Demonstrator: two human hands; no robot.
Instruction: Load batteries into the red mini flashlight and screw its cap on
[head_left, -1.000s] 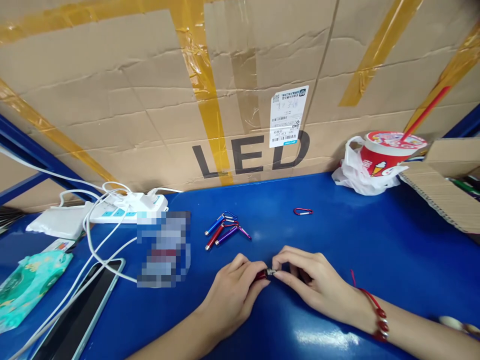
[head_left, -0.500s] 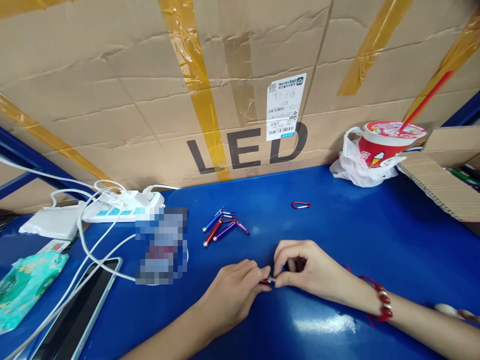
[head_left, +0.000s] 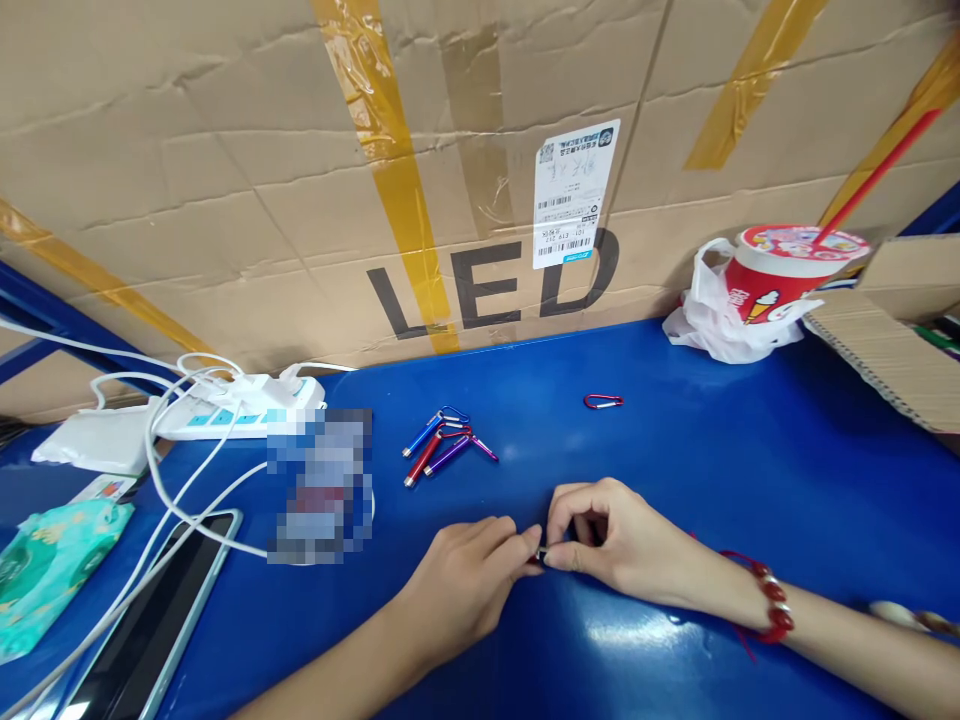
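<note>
My left hand [head_left: 480, 570] is closed near the front middle, thumb and fingers pinching a small red mini flashlight [head_left: 541, 554] that is almost wholly hidden. Facing it, my right hand [head_left: 619, 540] is also closed, with thumb and forefinger on the flashlight's silver and dark end. The fingertips of both hands nearly meet there. Beyond my left hand lie a blue flashlight [head_left: 422, 436], a red flashlight [head_left: 423, 461] and a purple flashlight [head_left: 448, 455], bunched together with carabiner clips. A loose red carabiner [head_left: 604, 406] rests on the blue table beyond my right hand.
A large cardboard box [head_left: 285, 200] walls off the back. On the left are a white power strip [head_left: 217, 428] with cables, a blurred-out object [head_left: 322, 490], a phone-like device [head_left: 161, 610] and a green packet [head_left: 60, 570]. A red cup [head_left: 769, 290] stands at back right, near an open carton [head_left: 885, 360].
The view has shifted slightly. Both hands keep their pinch on the small flashlight, and their fingertips are a little closer together, so less of its red body shows.
</note>
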